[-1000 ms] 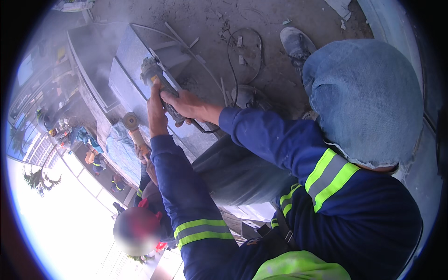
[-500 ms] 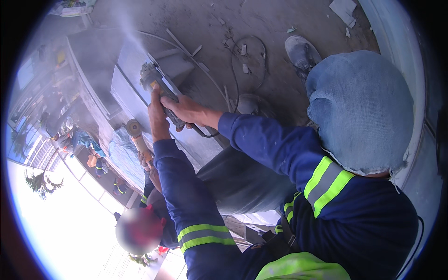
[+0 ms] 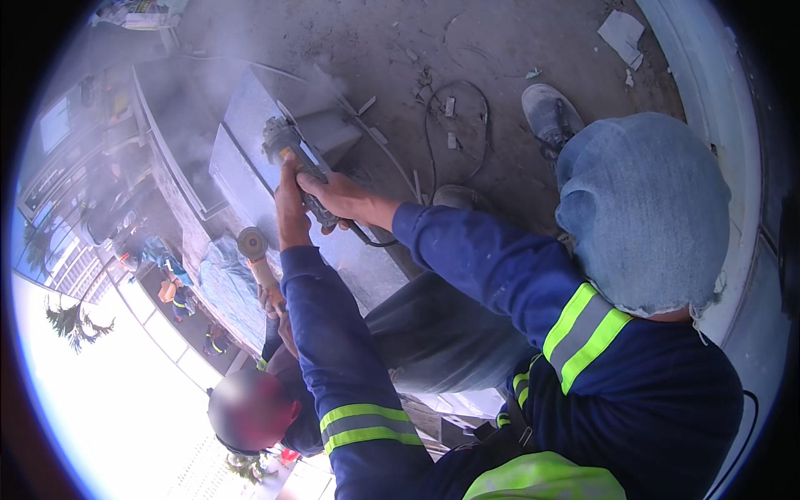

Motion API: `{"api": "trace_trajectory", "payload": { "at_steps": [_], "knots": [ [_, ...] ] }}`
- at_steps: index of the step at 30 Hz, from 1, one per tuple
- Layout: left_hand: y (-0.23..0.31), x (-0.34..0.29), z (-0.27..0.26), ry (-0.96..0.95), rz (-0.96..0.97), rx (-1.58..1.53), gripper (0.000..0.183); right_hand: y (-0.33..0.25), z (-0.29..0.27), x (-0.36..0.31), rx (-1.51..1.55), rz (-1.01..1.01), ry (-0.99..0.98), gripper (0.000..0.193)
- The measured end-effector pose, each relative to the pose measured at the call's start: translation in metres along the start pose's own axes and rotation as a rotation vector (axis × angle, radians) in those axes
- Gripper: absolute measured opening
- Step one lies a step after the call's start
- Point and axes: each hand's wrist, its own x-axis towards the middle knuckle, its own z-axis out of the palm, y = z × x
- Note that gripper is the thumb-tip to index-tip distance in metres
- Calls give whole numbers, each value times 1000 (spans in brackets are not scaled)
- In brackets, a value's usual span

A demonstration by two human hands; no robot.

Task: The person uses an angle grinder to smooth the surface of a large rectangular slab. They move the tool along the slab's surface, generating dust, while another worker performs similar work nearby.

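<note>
An angle grinder (image 3: 280, 137), dark-bodied with a dusty metal head, is held in both my hands over pale grey slabs (image 3: 242, 171). My left hand (image 3: 292, 204) wraps round its front, just behind the head. Further back on the body, my right hand (image 3: 346, 200) is closed round it. A black cord (image 3: 367, 240) leaves the rear end below my right hand. The grinder's disc is hard to make out, and I cannot tell whether it touches the slab. Thin dust hangs beyond the head.
At the left, a co-worker (image 3: 283, 392) holds another grinder with a round disc (image 3: 252, 242), close to my left forearm. Cable (image 3: 483, 137), rubble (image 3: 450, 107) and a torn white sheet (image 3: 622, 35) lie on the dusty ground. Blue plastic sheeting (image 3: 225, 279) covers something at the left.
The bright jet of dust from the grinder's head has thinned to a haze. The view has shifted slightly; both hands keep the same hold. The co-worker's head has turned.
</note>
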Motion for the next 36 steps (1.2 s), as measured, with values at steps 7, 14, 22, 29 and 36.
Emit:
{"api": "trace_trajectory", "payload": {
  "at_steps": [7, 14, 22, 29, 36],
  "knots": [
    [1, -5, 0, -4, 12, 22, 85, 6, -2, 3, 10, 0, -23, 63],
    [10, -11, 4, 11, -4, 67, 84, 9, -4, 10, -71, 108, 5, 65],
    [8, -9, -1, -1, -37, 78, 86, 10, -3, 11, -55, 78, 5, 65],
    [7, -10, 0, 20, -37, 89, 85, 6, -6, 8, -48, 55, -34, 61],
    [4, -8, 0, 39, -15, 71, 85, 6, -5, 11, -74, 69, 5, 59]
  ]
}}
